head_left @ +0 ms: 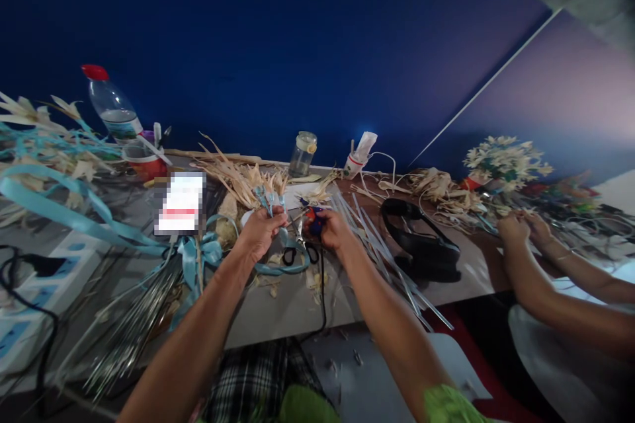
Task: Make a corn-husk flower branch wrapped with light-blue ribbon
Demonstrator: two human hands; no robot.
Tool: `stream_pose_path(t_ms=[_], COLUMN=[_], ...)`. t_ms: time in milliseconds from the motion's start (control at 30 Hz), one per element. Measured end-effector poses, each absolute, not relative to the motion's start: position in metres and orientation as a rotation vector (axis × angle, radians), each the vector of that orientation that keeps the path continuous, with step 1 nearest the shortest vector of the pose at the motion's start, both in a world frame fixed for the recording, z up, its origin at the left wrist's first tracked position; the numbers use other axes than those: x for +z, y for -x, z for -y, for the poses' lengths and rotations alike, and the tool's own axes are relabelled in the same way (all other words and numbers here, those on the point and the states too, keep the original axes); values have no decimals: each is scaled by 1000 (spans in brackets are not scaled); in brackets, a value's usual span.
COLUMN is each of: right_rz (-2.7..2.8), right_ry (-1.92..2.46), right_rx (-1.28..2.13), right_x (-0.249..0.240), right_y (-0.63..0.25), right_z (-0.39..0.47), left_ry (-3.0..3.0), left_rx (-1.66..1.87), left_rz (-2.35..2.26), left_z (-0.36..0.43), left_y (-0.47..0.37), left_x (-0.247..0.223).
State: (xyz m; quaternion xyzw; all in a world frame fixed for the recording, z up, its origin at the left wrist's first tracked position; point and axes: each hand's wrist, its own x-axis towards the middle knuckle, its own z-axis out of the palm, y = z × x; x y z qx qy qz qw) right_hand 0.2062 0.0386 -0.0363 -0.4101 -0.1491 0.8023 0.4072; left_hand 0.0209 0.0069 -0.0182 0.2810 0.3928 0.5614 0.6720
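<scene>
My left hand is closed around the blue-wrapped stems of several dried husk flowers, their pale tips pointing up and away. My right hand grips a blue and orange glue gun, partly hidden by the fingers; a black cord runs down from beneath it. Between the two hands, a pair of scissors with black handles lies on the table. Light blue ribbon curls just below my left hand, among husk scraps.
Clear long sticks and a black headset lie to the right. Metal wires, a power strip and a lit phone are on the left. A jar stands behind. Another person's hands work at far right.
</scene>
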Motion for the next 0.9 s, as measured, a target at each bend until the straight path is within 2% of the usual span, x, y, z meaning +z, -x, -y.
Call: stream_pose_path(t_ms=[300, 433, 533, 667, 800, 900], right_rz=[477, 478, 704, 1255, 1539, 1600], right_ry=[1091, 1090, 1270, 1580, 1429, 1322], right_rx=[1950, 2041, 2057, 1738, 1194, 1014], right_x=[-35, -30, -26, -20, -2, 15], right_y=[-211, -212, -217, -226, -213, -185], right_z=[-43, -39, -37, -34, -28, -27], left_ry=[-666, -679, -692, -729, -779, -821], left_rx=[1252, 1250, 1246, 1234, 1220, 1229], left_rz=[-873, -869, -897, -927, -917, -907], left_z=[-7, -8, -7, -7, -6, -4], left_y=[-19, -19, -18, -19, -21, -24], left_x=[-21, -22, -22, -21, -21, -20])
